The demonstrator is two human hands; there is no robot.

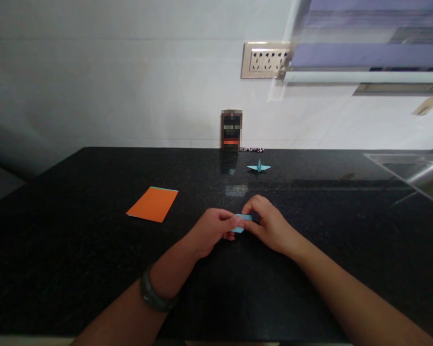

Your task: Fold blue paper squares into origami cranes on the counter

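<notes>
A small piece of folded light-blue paper [238, 229] is held between both hands above the black countertop. My left hand [214, 230] pinches its left side, thumb on top and fingers underneath. On the other side, my right hand [269, 223] grips the right end between thumb and curled forefinger. Parts of the paper are hidden by the fingers, so its full shape does not show. Farther back stands a light-blue paper crane [259, 166] with its wings spread. To the left lies a stack of square paper with an orange sheet [153, 205] on top.
A phone-like upright object [231, 130], its face blurred, leans on the wall beside a beaded string [253, 150]. A metal sink [426, 175] is set into the counter at the right. On the wall are a socket panel [267, 60] and a purple hanging cloth [368, 38].
</notes>
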